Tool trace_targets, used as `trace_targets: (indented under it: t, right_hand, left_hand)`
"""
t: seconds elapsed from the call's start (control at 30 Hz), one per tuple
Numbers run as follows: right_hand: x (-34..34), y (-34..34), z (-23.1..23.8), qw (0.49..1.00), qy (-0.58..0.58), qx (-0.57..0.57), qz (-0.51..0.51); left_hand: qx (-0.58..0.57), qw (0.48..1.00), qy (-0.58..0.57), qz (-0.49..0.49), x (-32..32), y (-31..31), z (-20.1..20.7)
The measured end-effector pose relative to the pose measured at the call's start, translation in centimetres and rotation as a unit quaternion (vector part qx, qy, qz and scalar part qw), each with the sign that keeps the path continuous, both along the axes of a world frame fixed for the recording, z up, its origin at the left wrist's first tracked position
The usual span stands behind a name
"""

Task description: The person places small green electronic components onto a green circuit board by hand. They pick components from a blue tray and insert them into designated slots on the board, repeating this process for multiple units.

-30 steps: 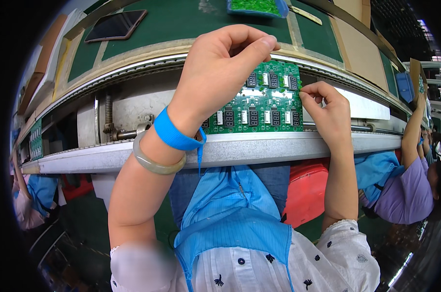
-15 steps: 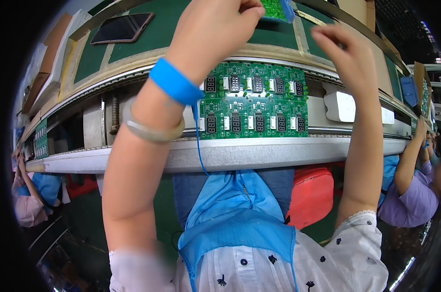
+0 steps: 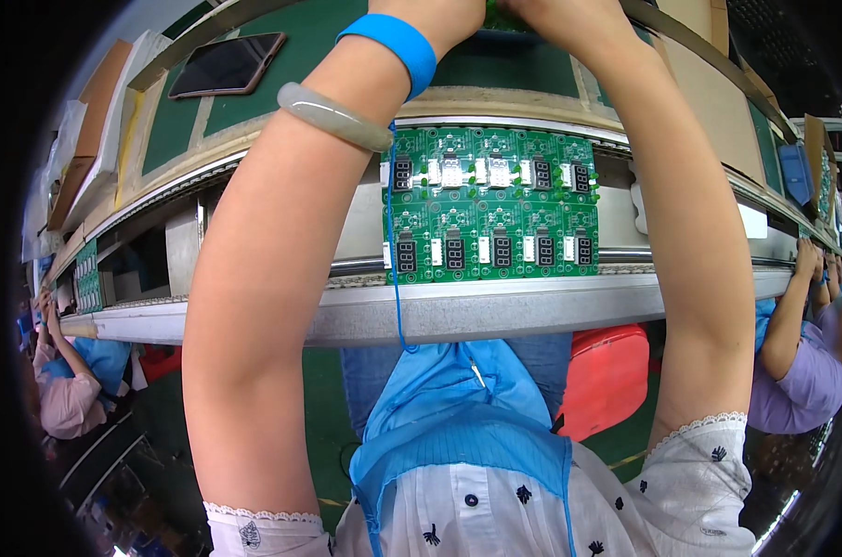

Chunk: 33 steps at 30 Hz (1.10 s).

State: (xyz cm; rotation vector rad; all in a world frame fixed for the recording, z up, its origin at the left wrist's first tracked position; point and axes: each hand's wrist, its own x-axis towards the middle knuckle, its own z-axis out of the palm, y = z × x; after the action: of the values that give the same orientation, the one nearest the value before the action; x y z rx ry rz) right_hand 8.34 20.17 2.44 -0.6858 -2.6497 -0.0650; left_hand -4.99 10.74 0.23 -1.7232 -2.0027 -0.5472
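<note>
My left hand (image 3: pixel 447 20) and my right hand (image 3: pixel 569 20) are both stretched to the far side, at the top edge. They meet around small green parts (image 3: pixel 506 20), which show only in part between them. The frame edge cuts off most of the fingers, so any grip is hidden. Nearer to me, a green circuit board panel (image 3: pixel 476 212) lies across the rail track. It carries two rows of black digit displays and white connectors, with green LEDs standing along its upper row. A blue wrist strap (image 3: pixel 398 46) circles my left wrist, its thin cord hanging across the panel's left end.
A phone (image 3: pixel 228 65) lies on the green surface at the far left. The metal front rail (image 3: pixel 476 311) runs along my side of the track. White blocks (image 3: pixel 753 223) sit beyond my right forearm. A red stool (image 3: pixel 611 381) stands below; co-workers sit at both sides.
Both hands have reached farther away, and the right has swung left to join the left at the green parts. The blue tray's edge, visible before, is now hidden. The view has shifted slightly.
</note>
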Motion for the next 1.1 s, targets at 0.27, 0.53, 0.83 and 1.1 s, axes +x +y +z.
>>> trace_targets:
  t: [0.27, 0.53, 0.83, 1.1]
  right_hand:
    - [-0.1, 0.4, -1.1, 0.998, 0.059, 0.006, 0.006]
    - [1.1, -1.4, 0.6, 0.964, 0.198, -0.177, 0.014]
    - [7.6, -10.9, -0.2, 0.778, 0.263, -0.564, 0.093]
    - [9.5, -14.7, -0.9, 0.692, 0.245, -0.671, 0.106]
  left_hand:
    - [0.045, 0.996, -0.06, -0.046, -0.5, -0.5, -0.1]
    - [0.085, 0.973, -0.187, -0.107, -0.8, -1.3, 1.0]
    - [-0.004, 0.79, -0.596, -0.142, 0.5, -11.4, 2.3]
    - [-0.056, 0.732, -0.654, -0.182, 0.0, -16.9, 0.7]
